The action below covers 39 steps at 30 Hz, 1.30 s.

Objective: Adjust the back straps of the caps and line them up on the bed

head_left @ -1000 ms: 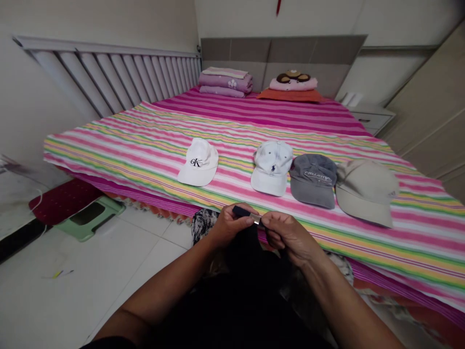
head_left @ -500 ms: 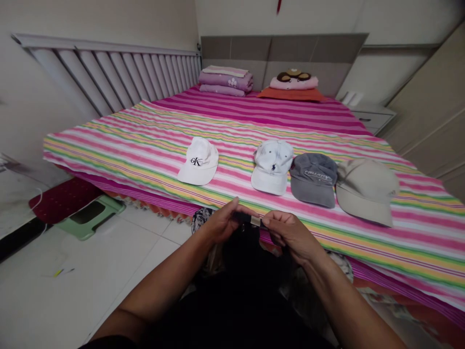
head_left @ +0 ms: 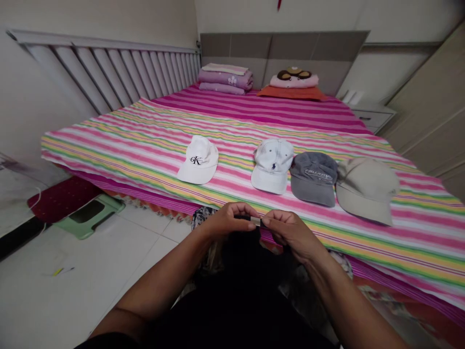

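Between my hands, close to the bed's front edge, is a dark strap with a metal buckle (head_left: 255,221). The black material below it blends into my dark clothing, so its outline is lost. My left hand (head_left: 229,220) pinches the strap at the buckle's left side, thumb below and fingers curled above. On the other side, my right hand (head_left: 290,231) grips the right end between thumb and bent fingers. Beyond them on the bed lie a white cap with black letters (head_left: 199,161), a pale cap with a small dark emblem (head_left: 272,167), a grey cap (head_left: 314,179) and a beige cap (head_left: 366,189).
A striped sheet (head_left: 119,140) covers the bed. Folded purple bedding (head_left: 225,80) and a pink-and-orange pile (head_left: 293,87) rest by the headboard (head_left: 250,46). At left are a rail (head_left: 116,72) and a green stool (head_left: 87,218) on the tiled floor.
My left thumb has come down from its raised position onto the strap beside the buckle, and the left fingers have curled over it. My right hand keeps its grip.
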Motion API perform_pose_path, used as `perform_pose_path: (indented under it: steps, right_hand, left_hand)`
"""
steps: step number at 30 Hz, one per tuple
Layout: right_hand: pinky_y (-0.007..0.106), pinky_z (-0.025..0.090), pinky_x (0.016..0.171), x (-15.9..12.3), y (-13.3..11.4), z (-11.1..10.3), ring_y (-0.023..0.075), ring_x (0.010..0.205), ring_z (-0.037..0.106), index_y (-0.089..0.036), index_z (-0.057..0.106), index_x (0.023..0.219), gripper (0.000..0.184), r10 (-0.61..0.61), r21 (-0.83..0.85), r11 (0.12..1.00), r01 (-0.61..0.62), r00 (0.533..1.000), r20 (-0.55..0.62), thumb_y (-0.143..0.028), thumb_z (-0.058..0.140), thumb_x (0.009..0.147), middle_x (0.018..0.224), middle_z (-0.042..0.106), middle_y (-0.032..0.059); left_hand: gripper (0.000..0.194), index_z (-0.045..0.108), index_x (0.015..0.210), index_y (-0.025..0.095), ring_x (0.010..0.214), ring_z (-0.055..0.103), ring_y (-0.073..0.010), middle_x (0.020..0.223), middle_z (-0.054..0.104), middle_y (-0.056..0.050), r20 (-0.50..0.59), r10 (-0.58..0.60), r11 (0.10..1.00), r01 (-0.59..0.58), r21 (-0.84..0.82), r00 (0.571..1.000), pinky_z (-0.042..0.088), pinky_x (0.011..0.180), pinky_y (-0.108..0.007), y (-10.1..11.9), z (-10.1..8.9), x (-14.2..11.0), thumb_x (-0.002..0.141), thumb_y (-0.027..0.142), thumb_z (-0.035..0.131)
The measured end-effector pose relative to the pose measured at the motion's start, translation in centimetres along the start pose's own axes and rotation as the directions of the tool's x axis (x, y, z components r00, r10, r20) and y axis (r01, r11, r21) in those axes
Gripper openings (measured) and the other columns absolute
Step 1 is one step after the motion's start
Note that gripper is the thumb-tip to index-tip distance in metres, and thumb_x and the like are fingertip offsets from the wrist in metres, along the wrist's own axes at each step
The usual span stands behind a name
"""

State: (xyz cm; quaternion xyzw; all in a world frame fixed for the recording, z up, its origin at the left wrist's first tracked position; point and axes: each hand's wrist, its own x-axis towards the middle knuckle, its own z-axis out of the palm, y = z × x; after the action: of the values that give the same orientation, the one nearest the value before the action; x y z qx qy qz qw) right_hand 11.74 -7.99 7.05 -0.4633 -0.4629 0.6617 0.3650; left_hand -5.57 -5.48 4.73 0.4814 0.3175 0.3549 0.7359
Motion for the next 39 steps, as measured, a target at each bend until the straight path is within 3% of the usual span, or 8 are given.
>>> perform_pose_path:
  steps: [4, 16, 24, 27, 34, 39]
  right_hand:
    - [0.018, 0.013, 0.035, 0.1, 0.3, -0.1, 0.0027, 0.032, 0.024, -0.015, 0.051, 0.057, 0.03, -0.004, -0.012, 1.0, 0.004, 1.0, 0.005, -0.039, 0.066, 0.063, 0.035, 0.038, -0.0085]
    - [0.017, 0.016, 0.033, 0.1, 0.5, -0.1, 0.0029, 0.03, 0.025, -0.016, 0.047, 0.058, 0.028, -0.005, 0.019, 1.0, 0.005, 1.0, 0.019, -0.038, 0.063, 0.066, 0.033, 0.037, -0.0094]
    - [0.016, 0.015, 0.032, 0.2, 0.4, 0.2, 0.0018, 0.03, 0.023, -0.016, 0.047, 0.055, 0.03, 0.007, 0.036, 0.999, -0.007, 1.0, 0.004, -0.037, 0.067, 0.061, 0.033, 0.036, -0.01]
    - [0.016, 0.015, 0.032, 0.2, 0.4, 0.1, 0.002, 0.031, 0.023, -0.016, 0.048, 0.056, 0.029, 0.008, 0.046, 0.999, -0.009, 1.0, 0.028, -0.037, 0.067, 0.062, 0.034, 0.036, -0.0098]
    - [0.017, 0.019, 0.033, 0.0, 0.5, -0.4, 0.0028, 0.03, 0.025, -0.016, 0.046, 0.054, 0.031, 0.009, 0.083, 0.996, -0.012, 0.999, 0.038, -0.039, 0.06, 0.069, 0.034, 0.037, -0.0087]
    - [0.019, 0.02, 0.033, -0.1, 0.4, -0.4, 0.005, 0.029, 0.028, -0.017, 0.047, 0.054, 0.031, -0.001, 0.078, 0.997, -0.003, 0.999, 0.051, -0.04, 0.058, 0.071, 0.032, 0.037, -0.0081]
  left_hand:
    - [0.025, 0.061, 0.077, 0.013, 0.061, 0.05, -0.0065, 0.067, 0.06, 0.002, -0.058, 0.092, 0.978, -0.079, 0.195, 0.994, 0.036, 0.06, -0.019, 0.3, 0.4, -0.5, 0.056, 0.019, 0.073]
    - [0.027, 0.061, 0.078, 0.012, 0.056, 0.046, -0.006, 0.065, 0.057, 0.001, -0.094, 0.146, 0.961, -0.119, 0.249, 0.985, 0.033, 0.055, -0.019, -0.2, 0.5, -0.6, 0.057, 0.024, 0.072]
    - [0.029, 0.064, 0.079, 0.012, 0.055, 0.045, -0.0067, 0.064, 0.057, 0.001, -0.114, 0.178, 0.934, -0.131, 0.331, 0.977, 0.033, 0.054, -0.02, -0.3, 0.5, -0.6, 0.056, 0.027, 0.073]
    - [0.028, 0.064, 0.079, 0.013, 0.057, 0.047, -0.0069, 0.064, 0.058, 0.001, -0.111, 0.17, 0.947, -0.131, 0.293, 0.979, 0.034, 0.055, -0.02, -0.3, 0.5, -0.5, 0.055, 0.026, 0.073]
    - [0.02, 0.063, 0.071, 0.012, 0.053, 0.049, -0.0051, 0.059, 0.058, 0.001, -0.08, 0.023, 1.0, -0.024, -0.015, 0.997, 0.036, 0.055, -0.018, -0.9, 0.4, -0.2, 0.06, 0.026, 0.071]
    - [0.026, 0.061, 0.073, 0.011, 0.057, 0.056, -0.0074, 0.065, 0.063, -0.001, -0.06, -0.04, 0.992, 0.032, -0.119, 0.997, 0.041, 0.058, -0.019, -0.8, 0.5, -0.3, 0.053, 0.019, 0.075]
